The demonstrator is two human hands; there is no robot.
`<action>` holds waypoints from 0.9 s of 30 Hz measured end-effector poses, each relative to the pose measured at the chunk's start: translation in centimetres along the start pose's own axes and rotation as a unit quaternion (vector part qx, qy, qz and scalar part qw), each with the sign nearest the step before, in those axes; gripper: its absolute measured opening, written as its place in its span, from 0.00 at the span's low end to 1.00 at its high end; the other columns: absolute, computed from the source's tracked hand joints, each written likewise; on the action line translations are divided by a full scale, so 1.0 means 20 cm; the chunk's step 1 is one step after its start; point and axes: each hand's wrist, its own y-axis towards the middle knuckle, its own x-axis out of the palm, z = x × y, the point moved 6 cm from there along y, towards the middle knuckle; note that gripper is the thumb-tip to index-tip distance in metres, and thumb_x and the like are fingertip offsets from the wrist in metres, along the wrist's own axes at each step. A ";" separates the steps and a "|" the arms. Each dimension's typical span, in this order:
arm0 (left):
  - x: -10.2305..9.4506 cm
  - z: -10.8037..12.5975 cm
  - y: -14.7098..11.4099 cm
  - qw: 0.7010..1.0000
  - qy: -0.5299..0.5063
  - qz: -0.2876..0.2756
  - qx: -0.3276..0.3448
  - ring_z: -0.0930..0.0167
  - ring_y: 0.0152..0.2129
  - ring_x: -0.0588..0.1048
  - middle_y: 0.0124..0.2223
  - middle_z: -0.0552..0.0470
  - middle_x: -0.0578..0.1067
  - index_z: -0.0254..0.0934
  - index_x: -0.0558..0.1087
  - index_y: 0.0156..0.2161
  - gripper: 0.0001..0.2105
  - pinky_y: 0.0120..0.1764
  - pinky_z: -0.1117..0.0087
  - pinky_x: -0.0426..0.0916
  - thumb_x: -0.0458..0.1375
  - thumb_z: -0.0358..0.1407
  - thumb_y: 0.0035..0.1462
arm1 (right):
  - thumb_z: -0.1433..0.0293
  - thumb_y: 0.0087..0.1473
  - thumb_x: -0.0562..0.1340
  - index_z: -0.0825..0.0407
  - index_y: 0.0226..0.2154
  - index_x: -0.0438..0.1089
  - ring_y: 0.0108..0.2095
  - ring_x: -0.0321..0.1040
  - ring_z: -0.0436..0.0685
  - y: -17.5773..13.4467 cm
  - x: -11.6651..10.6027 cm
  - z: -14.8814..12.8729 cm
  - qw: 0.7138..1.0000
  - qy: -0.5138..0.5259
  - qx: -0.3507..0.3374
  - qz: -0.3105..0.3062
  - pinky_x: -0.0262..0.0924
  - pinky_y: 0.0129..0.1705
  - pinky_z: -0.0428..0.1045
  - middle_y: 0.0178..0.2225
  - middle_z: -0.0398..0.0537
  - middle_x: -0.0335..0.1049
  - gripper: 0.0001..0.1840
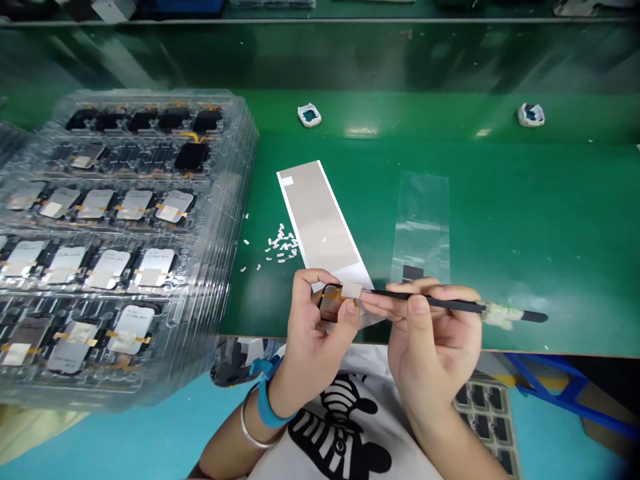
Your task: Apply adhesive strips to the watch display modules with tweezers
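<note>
Between its thumb and fingers my left hand (320, 327) grips a small display module (330, 304), black-edged with a silvery back and an orange flex strip. My right hand (430, 340) is closed around black tweezers (450, 304), pointing left, with pale wrapping near their rear end. At the tweezer tips is a small light-grey sticker (351, 290), over the module's upper right part. Whether it touches the module all along, I cannot tell. Just beyond my hands lies a sticker sheet (320, 217), grey with white edges.
Stacked clear plastic trays (245, 167) with several display modules stand at the left. White scraps (283, 247) lie beside the sheet. A clear plastic bag (423, 220) is on the green table (525, 233). Two white frames (309, 115) sit further back. Below right is a tray of dark parts (493, 420).
</note>
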 end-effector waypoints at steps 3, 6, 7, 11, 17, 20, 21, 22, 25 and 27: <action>0.00 0.00 0.01 1.000 0.004 -0.001 0.005 0.82 0.17 0.59 0.24 0.64 0.65 0.43 0.58 0.44 0.09 0.21 0.85 0.56 0.57 0.34 0.68 | 0.76 0.64 0.60 0.47 0.42 0.62 0.35 0.79 0.53 0.00 0.01 0.01 1.000 0.007 0.003 -0.003 0.80 0.33 0.49 0.38 0.41 0.69 0.08; 0.00 0.00 0.01 1.000 0.002 0.003 0.005 0.82 0.17 0.59 0.25 0.64 0.66 0.43 0.58 0.44 0.09 0.21 0.85 0.56 0.57 0.34 0.68 | 0.76 0.64 0.60 0.47 0.41 0.63 0.38 0.79 0.53 0.00 0.01 0.01 1.000 0.020 0.003 -0.004 0.80 0.33 0.48 0.37 0.41 0.70 0.08; 0.00 0.00 0.01 1.000 0.000 0.003 0.006 0.82 0.18 0.60 0.26 0.63 0.66 0.44 0.58 0.45 0.09 0.21 0.85 0.57 0.56 0.34 0.68 | 0.76 0.63 0.60 0.47 0.41 0.63 0.38 0.79 0.53 0.00 0.01 0.02 1.000 0.021 0.001 -0.003 0.80 0.33 0.48 0.37 0.41 0.70 0.09; -0.01 -0.01 0.00 1.000 -0.020 -0.015 0.007 0.81 0.21 0.63 0.30 0.60 0.69 0.45 0.59 0.48 0.07 0.26 0.83 0.61 0.54 0.35 0.70 | 0.77 0.63 0.60 0.47 0.41 0.64 0.37 0.79 0.52 0.00 0.02 0.03 1.000 0.025 -0.006 -0.009 0.80 0.36 0.49 0.36 0.41 0.71 0.09; -0.01 -0.02 -0.02 0.996 -0.079 -0.030 -0.003 0.77 0.27 0.66 0.33 0.56 0.72 0.45 0.62 0.52 0.08 0.31 0.79 0.64 0.50 0.40 0.71 | 0.77 0.63 0.61 0.46 0.40 0.64 0.37 0.79 0.53 -0.01 0.03 0.04 1.000 0.011 -0.015 -0.018 0.80 0.40 0.52 0.34 0.42 0.71 0.09; -0.01 -0.03 -0.02 0.998 -0.066 -0.021 -0.002 0.78 0.26 0.66 0.33 0.57 0.72 0.45 0.62 0.51 0.05 0.31 0.79 0.64 0.48 0.38 0.73 | 0.76 0.62 0.61 0.46 0.40 0.64 0.38 0.79 0.53 -0.01 0.03 0.04 1.000 0.008 -0.019 -0.015 0.80 0.39 0.51 0.35 0.42 0.71 0.09; -0.01 -0.03 -0.02 0.998 -0.062 -0.019 -0.003 0.78 0.26 0.66 0.33 0.57 0.72 0.45 0.62 0.51 0.05 0.30 0.79 0.64 0.47 0.38 0.73 | 0.77 0.62 0.61 0.47 0.40 0.64 0.38 0.79 0.53 -0.01 0.03 0.04 1.000 0.009 -0.019 -0.014 0.80 0.38 0.50 0.35 0.42 0.71 0.09; -0.01 -0.03 -0.02 0.998 -0.059 -0.019 -0.004 0.78 0.26 0.66 0.33 0.57 0.72 0.45 0.62 0.50 0.05 0.30 0.79 0.64 0.47 0.38 0.73 | 0.77 0.62 0.61 0.47 0.40 0.64 0.38 0.79 0.53 -0.01 0.03 0.04 1.000 0.010 -0.019 -0.014 0.79 0.38 0.50 0.35 0.42 0.72 0.09; -0.01 -0.03 -0.02 0.998 -0.052 -0.017 -0.007 0.78 0.26 0.66 0.33 0.57 0.72 0.45 0.62 0.50 0.05 0.30 0.79 0.65 0.47 0.38 0.73 | 0.77 0.63 0.61 0.47 0.41 0.64 0.38 0.79 0.54 -0.01 0.03 0.05 1.000 0.009 -0.022 -0.016 0.79 0.37 0.49 0.35 0.43 0.73 0.09; -0.01 -0.03 -0.02 0.999 -0.047 -0.017 -0.003 0.78 0.26 0.67 0.33 0.57 0.73 0.44 0.62 0.50 0.05 0.30 0.80 0.65 0.46 0.38 0.73 | 0.78 0.63 0.61 0.47 0.41 0.64 0.38 0.80 0.54 -0.01 0.03 0.05 0.999 0.010 -0.027 -0.015 0.79 0.36 0.49 0.35 0.43 0.74 0.09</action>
